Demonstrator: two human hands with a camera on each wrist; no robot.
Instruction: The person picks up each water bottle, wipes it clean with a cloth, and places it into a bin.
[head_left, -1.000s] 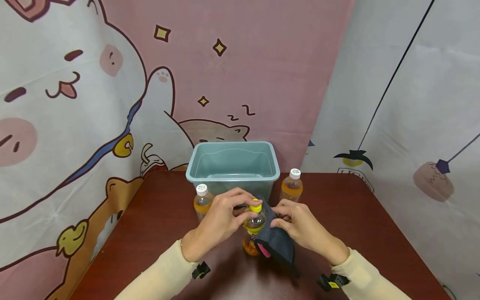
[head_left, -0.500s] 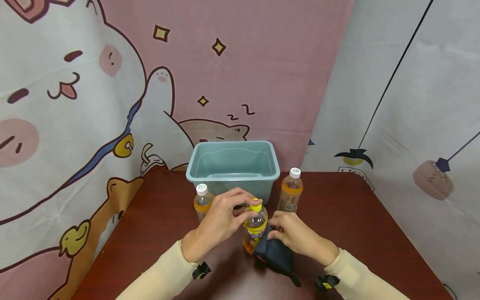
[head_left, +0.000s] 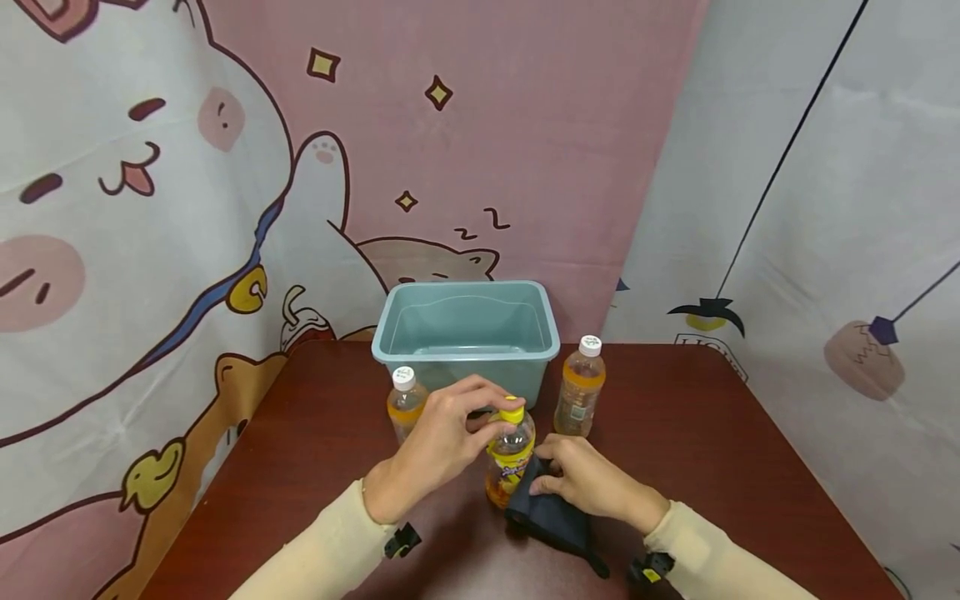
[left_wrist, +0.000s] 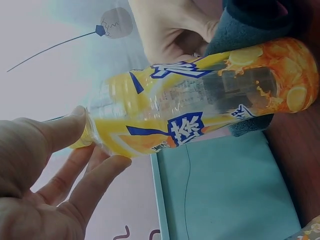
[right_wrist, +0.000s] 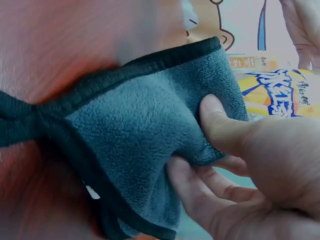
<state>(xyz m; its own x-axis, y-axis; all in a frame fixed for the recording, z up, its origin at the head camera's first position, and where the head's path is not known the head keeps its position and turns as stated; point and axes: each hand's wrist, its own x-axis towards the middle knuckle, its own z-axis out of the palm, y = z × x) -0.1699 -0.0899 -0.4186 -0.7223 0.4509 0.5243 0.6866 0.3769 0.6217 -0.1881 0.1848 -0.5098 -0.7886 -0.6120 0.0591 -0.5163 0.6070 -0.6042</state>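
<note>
Grey, soft-napped cloth with black edging [right_wrist: 135, 110] is pinched between the thumb and fingers of the person's right hand [head_left: 592, 477], at the side of a clear plastic bottle with a yellow label [head_left: 512, 468], upright on the dark red-brown table [head_left: 712, 467]. The left hand [head_left: 450, 425] pinches its yellow cap [head_left: 513, 414]. From here, the cloth looks light and floppy, holdable by any fold; the bottle's smooth wall could slip, so the cap end seems surer.
</note>
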